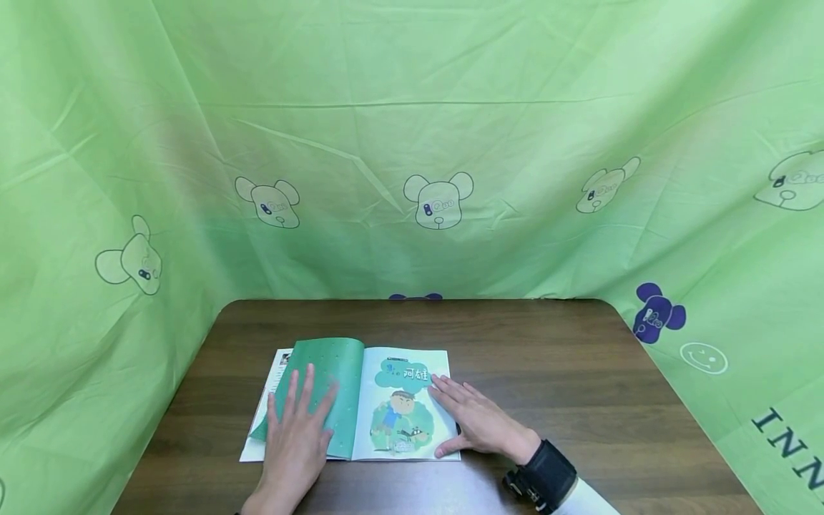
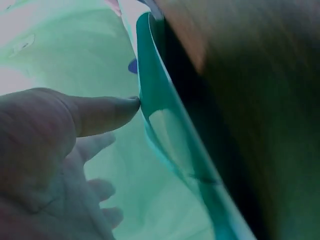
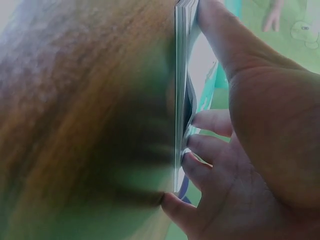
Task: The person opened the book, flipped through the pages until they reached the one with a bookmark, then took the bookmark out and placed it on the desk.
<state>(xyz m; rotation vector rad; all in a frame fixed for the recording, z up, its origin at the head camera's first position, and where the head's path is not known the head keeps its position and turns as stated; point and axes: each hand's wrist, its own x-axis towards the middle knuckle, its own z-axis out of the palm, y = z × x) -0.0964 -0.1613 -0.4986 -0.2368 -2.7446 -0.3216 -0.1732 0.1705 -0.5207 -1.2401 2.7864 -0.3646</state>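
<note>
A picture book (image 1: 368, 372) lies open on the table. Its right page shows a cartoon child, a small animal and printed characters; its left side is a plain green page (image 1: 331, 361), with a white sheet's printed edge (image 1: 255, 443) showing beyond it. My left hand (image 1: 295, 447) rests over the green page with fingers spread. In the left wrist view, the thumb tip touches this green page (image 2: 156, 95), which bows up slightly. My right hand (image 1: 479, 422) lies along the book's right edge, fingers extended on the page and thumb near the lower corner. The right wrist view shows the stacked page edges (image 3: 181, 100).
The brown wooden table (image 1: 547, 372) extends around the book on all sides. Behind it and at both sides hangs a green cloth (image 1: 347, 143) printed with bear heads. A black strap with a device (image 1: 543, 476) is on my right wrist.
</note>
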